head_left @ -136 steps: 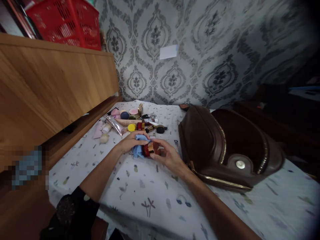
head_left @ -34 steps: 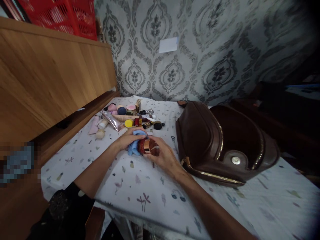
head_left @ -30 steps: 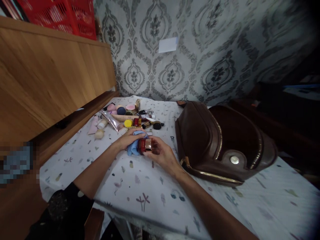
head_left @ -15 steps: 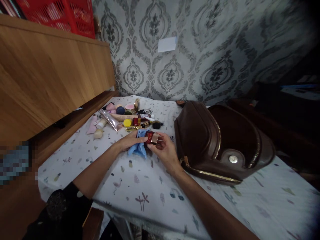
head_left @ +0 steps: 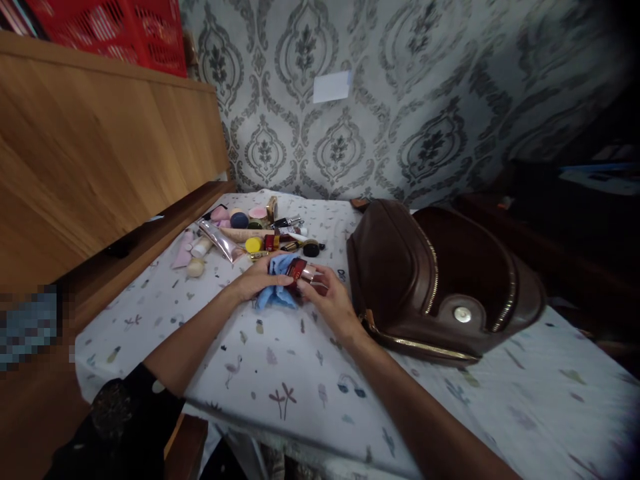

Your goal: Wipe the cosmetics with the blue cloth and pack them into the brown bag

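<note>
A small dark red bottle (head_left: pixel 297 269) with a shiny pinkish-gold cap lies between my hands, just above the patterned tablecloth. My left hand (head_left: pixel 256 280) is closed around a blue cloth (head_left: pixel 278 297) that wraps the bottle's left end, its thumb along the near side. At the capped end, the fingers of my right hand (head_left: pixel 331 299) grip the bottle. Just behind the hands is a group of cosmetics, including a yellow-lidded jar (head_left: pixel 253 245), a rose-gold tube (head_left: pixel 220 241) and a round black item (head_left: pixel 311 249).
A brown leather bag (head_left: pixel 390 267) with gold zips lies unzipped to the right of my right hand. Wooden furniture (head_left: pixel 110 127) borders the table on the left, with a red basket (head_left: pixel 115 30) on top. Patterned wallpaper (head_left: pixel 337 143) covers the wall behind.
The bottle has turned slightly, and the cloth now sits higher around it. Both hands keep hold, with the right fingers shifted a little at the cap. The view has moved slightly.
</note>
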Motion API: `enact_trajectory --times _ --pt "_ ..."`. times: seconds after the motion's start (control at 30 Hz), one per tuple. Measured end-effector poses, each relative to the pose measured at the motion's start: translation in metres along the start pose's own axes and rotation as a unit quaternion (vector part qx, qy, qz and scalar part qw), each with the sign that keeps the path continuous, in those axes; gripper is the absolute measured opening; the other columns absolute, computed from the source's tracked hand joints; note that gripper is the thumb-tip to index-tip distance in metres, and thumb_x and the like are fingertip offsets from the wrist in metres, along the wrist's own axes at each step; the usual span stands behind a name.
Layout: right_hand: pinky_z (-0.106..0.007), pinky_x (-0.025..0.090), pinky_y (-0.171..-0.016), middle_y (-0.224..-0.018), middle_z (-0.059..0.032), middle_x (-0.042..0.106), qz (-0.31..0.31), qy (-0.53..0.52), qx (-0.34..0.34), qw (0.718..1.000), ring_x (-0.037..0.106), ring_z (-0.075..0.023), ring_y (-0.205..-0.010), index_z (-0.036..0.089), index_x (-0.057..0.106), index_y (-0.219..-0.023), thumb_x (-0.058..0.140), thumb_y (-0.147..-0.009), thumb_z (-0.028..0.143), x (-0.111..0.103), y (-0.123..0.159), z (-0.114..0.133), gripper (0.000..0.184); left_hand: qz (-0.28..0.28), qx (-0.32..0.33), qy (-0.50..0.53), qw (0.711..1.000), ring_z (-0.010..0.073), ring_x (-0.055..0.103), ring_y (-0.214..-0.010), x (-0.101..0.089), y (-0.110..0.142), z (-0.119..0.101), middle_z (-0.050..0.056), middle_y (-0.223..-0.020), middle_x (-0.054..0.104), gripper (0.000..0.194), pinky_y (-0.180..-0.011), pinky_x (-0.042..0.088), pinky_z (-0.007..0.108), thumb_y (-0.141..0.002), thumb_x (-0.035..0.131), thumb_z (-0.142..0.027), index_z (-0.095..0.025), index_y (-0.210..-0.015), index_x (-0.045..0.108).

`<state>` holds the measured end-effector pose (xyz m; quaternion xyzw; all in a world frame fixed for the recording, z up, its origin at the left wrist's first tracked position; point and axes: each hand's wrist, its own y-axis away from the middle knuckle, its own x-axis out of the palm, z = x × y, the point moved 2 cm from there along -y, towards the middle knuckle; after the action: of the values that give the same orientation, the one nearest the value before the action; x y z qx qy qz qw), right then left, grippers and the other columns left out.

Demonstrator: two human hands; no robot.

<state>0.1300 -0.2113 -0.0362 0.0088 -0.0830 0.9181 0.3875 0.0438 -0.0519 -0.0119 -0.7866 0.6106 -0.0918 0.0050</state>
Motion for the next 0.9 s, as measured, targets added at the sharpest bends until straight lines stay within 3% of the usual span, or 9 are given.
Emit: enact_trajectory --times 0.2,0.57,0.9 --pt "-0.034 0.056 -0.07 -0.106 -0.0064 0.068 -0.022 0.017 -0.036 0.999 0.067 -0.0188 -0.079 0.023 0.054 -0.109 0.078 -0.067 0.046 0.0 0.001 0.003 0.053 -0.02 -0.022 0.026 0.999 0.0164 0.069 -0.093 0.0 -0.001 0.002 0.007 -0.108 0.073 0.062 -0.082 0.055 0.024 -0.058 0.09 -0.024 -0.018 -0.114 0.066" --pt "-0.037 0.056 -0.077 -0.108 -0.0084 0.066 -0.06 0.065 -0.103 0.991 0.066 -0.0234 -0.094 0.022 0.053 -0.112 0.075 -0.07 0.039 0.001 0.007 0.015 0.051 -0.018 -0.072 0.053 0.996 0.0137 0.069 -0.073 0.006 0.0 0.004 0.005 -0.09 0.074 0.063 -0.072 0.057 0.026 -0.052 0.095 -0.033 -0.013 -0.103 0.064" --pt "-0.038 0.056 -0.077 -0.115 -0.0111 0.063 -0.077 0.116 -0.127 0.982 0.063 -0.0237 -0.095 0.02 0.054 -0.117 0.074 -0.073 0.04 -0.001 0.007 0.01 0.052 -0.016 -0.08 0.032 0.996 0.0152 0.069 -0.066 0.007 -0.001 0.005 0.004 -0.081 0.073 0.062 -0.065 0.057 0.028 -0.053 0.094 -0.037 -0.013 -0.1 0.061"
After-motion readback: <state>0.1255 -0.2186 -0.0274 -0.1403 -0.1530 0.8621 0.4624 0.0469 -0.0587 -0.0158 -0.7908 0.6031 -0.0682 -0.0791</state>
